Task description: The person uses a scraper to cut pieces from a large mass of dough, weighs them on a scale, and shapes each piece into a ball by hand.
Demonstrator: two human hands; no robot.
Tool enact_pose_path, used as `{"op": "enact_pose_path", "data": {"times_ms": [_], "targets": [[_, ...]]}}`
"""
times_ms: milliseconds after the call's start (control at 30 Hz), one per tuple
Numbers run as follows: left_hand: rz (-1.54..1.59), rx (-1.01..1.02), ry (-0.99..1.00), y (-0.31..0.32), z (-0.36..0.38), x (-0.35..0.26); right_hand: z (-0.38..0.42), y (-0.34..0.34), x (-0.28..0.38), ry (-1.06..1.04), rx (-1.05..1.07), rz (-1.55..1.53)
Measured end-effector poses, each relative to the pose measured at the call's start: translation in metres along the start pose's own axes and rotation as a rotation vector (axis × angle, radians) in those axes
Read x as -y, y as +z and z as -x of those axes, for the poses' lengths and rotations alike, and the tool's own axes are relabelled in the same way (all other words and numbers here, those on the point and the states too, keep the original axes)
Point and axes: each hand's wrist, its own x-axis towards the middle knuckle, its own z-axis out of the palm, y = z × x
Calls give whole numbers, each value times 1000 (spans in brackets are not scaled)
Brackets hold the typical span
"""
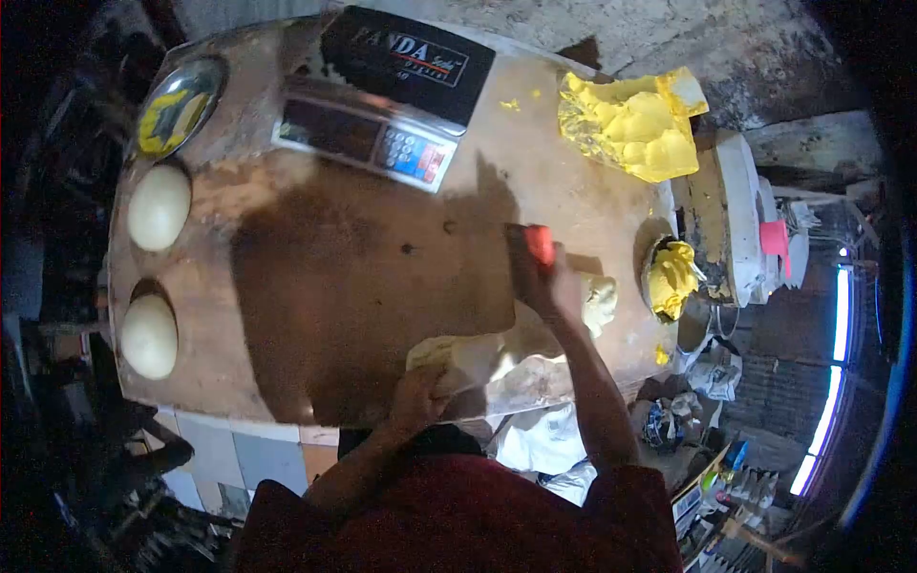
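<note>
A long strip of pale dough lies along the near edge of the table, partly in shadow. My left hand is closed on its left end. My right hand is above the table, beyond the strip, with its fingers wrapped round a red-handled tool. The tool's working end is too dark to make out. Beside my right wrist sits a thicker lump of dough, partly hidden by my forearm. A bowl of yellow margarine-like spread stands to the right of it.
A digital scale with a black platform stands at the back. A yellow block of spread in plastic lies back right. Two round dough balls and a metal dish line the left edge. White buckets stand beyond the right edge.
</note>
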Motion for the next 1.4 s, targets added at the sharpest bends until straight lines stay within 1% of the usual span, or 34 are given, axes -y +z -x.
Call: {"op": "enact_pose_path", "data": {"times_ms": [67, 100, 167, 200, 267, 300, 367, 400, 433, 467, 500, 533, 567, 600, 633, 667, 700, 767, 800, 833, 867, 933, 967, 1000, 1033, 1100, 1167, 1200, 1233, 1267, 1300, 1333, 1367, 1400], "targets": [[127, -29, -276, -15, 17, -14, 54, -22, -13, -86, -49, 84], [112, -41, -276, -10, 30, -12, 77, -14, -26, -100, -50, 70], [295, -119, -399, 12, 56, 9, 105, 20, -59, -520, -340, 192], [271, -123, -394, 21, 71, 30, 111, 40, -66, -523, -350, 169], [708, -293, -642, 37, 93, 64, 107, 67, -67, -448, -151, 158], [694, -306, -647, 21, 96, 43, 96, 65, -63, -457, -144, 142], [735, -465, -559, -43, 67, -16, 62, 56, -49, 36, 260, 254], [717, -507, -526, -64, 52, -18, 64, 39, -34, 18, 91, 98], [1106, -556, -488, -84, 48, -18, 78, 25, -28, 11, -58, -61], [1501, -571, -437, -101, 41, -22, 84, 24, -41, -148, -174, -339], [1476, -610, -445, -122, 23, -34, 94, 15, -40, -45, -148, -423], [1453, -646, -451, -144, 0, -43, 101, 26, -55, -175, -316, -511], [1512, -577, -242, -166, -23, -41, 114, 21, -52, 0, -216, -813], [1477, -743, -257, -190, -56, -61, 113, 41, -75, -149, -329, -857], [1435, -634, -41, -217, -89, -64, 124, 36, -72, -108, -349, -875], [1223, -718, -6, -242, -125, -88, 124, 51, -103, -82, -326, -868], [1196, -632, 130, -263, -162, -81, 134, 30, -80, 51, -299, -937], [1026, -317, 327, -305, -242, -89, 142, 25, -68, 249, -448, -867], [946, -321, 249, -313, -280, -93, 144, 37, -97, 239, -440, -766], [872, -323, 169, -317, -313, -92, 147, 26, -64, 320, -550, -893], [900, -304, 175, -320, -341, -83, 146, 29, -58, 263, -644, -803], [799, -77, 78, -313, -401, -66, 155, 32, -52, 218, -771, -693], [292, -160, 667, -294, -443, -7, 162, 32, -45, 293, -735, -835], [596, -15, 164, -275, -474, 24, 170, 33, -42, 362, -697, -979], [855, 149, -357, -256, -499, 43, 180, 38, -46, 364, -734, -964], [81, -80, -125, -214, -495, 78, 192, 48, -55, 378, -825, -854], [-380, 170, -95, -172, -568, 140, 195, 36, -38, 361, -841, -887], [-374, 182, -94, -197, -528, 110, 198, 31, -30, 441, -824, -901], [-464, 271, -155, -214, -500, 53, 205, 27, -25, 523, -799, -914], [-561, 339, -205, -224, -468, -26, 207, 32, -35, 466, -804, -868], [-657, -78, -230, -145, -521, 58, 205, 32, -36, 452, -810, -877], [-1197, -210, -253, -119, -486, 9, 208, 30, -37, 463, -798, -905], [-866, 77, -25, -142, -458, -39, 209, 28, -38, 472, -782, -932], [-942, -182, 346, -101, -429, -26, 211, 26, -40, 466, -775, -930]]}}
